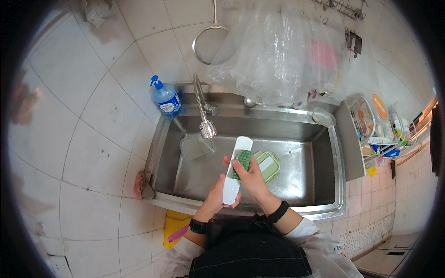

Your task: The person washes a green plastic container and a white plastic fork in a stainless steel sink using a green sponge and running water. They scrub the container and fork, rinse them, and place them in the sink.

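My left hand (216,194) grips the lower end of a long, narrow white plastic piece (231,193) with rounded ends, held tilted over the steel sink (222,187). Against its face my right hand (251,177) presses a green scouring pad (243,159). Just right of the pad, a green lidded container (269,167) lies in the sink, partly hidden by my right hand. A clear rectangular container (196,146) is at the sink's left, below the metal faucet head (208,130). Whether water runs from the faucet, I cannot tell.
A blue pump bottle (167,100) stands at the sink's back left corner. Plastic bags (274,59) and a round strainer (210,45) hang behind. A rag (147,187) lies on the left rim. Wire baskets (368,120) with packages are at the right, and a yellow cloth (172,222) hangs in front.
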`<state>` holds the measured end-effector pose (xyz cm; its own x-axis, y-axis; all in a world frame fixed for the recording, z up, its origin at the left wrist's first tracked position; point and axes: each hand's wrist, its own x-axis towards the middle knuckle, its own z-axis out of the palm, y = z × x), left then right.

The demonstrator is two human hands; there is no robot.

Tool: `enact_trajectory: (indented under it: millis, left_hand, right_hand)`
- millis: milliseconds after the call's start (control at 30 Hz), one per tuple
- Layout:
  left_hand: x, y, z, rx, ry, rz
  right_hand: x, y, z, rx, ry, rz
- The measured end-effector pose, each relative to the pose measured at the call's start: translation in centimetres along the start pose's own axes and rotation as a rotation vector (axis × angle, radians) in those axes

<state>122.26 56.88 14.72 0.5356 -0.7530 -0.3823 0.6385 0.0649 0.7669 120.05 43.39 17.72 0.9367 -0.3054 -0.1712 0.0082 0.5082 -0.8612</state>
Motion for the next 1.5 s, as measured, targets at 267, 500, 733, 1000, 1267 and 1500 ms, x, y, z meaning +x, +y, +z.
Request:
enact_trajectory:
  millis: [267,500,733,1000,1267,1500]
  left_hand:
    - [0.1,0.6,-0.5,0.300,0.005,0.010]
    - [-0.4,0.9,-0.3,0.238,0.026,0.007]
    - [1.4,0.6,-1.3,0.253,0.152,0.097]
    - [4.7,0.8,-2.1,0.265,0.338,0.312]
    - [5.0,2.9,0.0,-0.114,0.176,0.561]
    - [3.9,3.8,0.6,-0.566,0.404,0.771]
  right_hand:
    - [5.5,-0.7,-2.5,0.064,0.156,-0.034]
    - [4.5,0.9,-2.3,-0.085,0.150,-0.101]
    - [0.1,4.1,-1.3,-0.318,0.055,0.094]
    - [1.0,3.3,-4.9,-0.572,-0.231,-0.070]
    - [1.4,1.8,-5.4,-0.598,-0.306,-0.032]
    - [0.3,4.1,-5.2,-0.480,-0.150,-0.195]
